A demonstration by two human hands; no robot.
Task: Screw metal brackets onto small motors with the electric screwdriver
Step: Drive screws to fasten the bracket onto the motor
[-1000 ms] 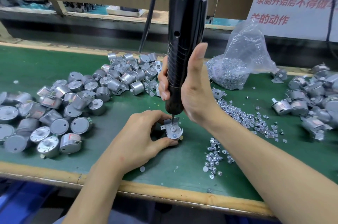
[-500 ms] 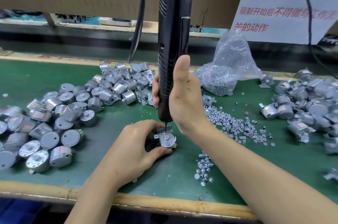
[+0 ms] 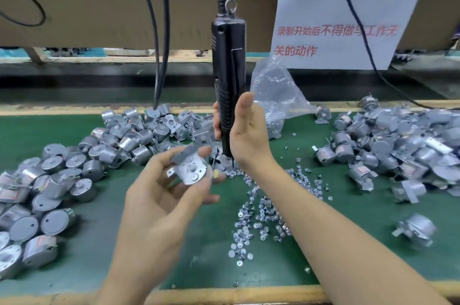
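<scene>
My left hand [image 3: 161, 195] holds a small silver motor with a metal bracket [image 3: 191, 168] on it, lifted off the green mat and tilted toward me, gripped at the fingertips. My right hand [image 3: 246, 133] grips the lower part of the black electric screwdriver [image 3: 227, 75], which hangs upright from a hook and cable. The bit tip points down just to the right of the held motor, apart from it. Loose screws [image 3: 261, 207] lie scattered on the mat below my right forearm.
A heap of bare motors [image 3: 57, 180] covers the left of the green mat [image 3: 99, 250]. Motors with brackets [image 3: 398, 145] pile up at the right, one lone motor [image 3: 415, 228] at the near right. A plastic bag of screws [image 3: 276, 103] stands behind. Brackets and motors [image 3: 161, 128] lie at the back centre.
My left hand has lifted the motor with its bracket off the mat and turned it up. The screwdriver has risen off the motor, still held in my right hand.
</scene>
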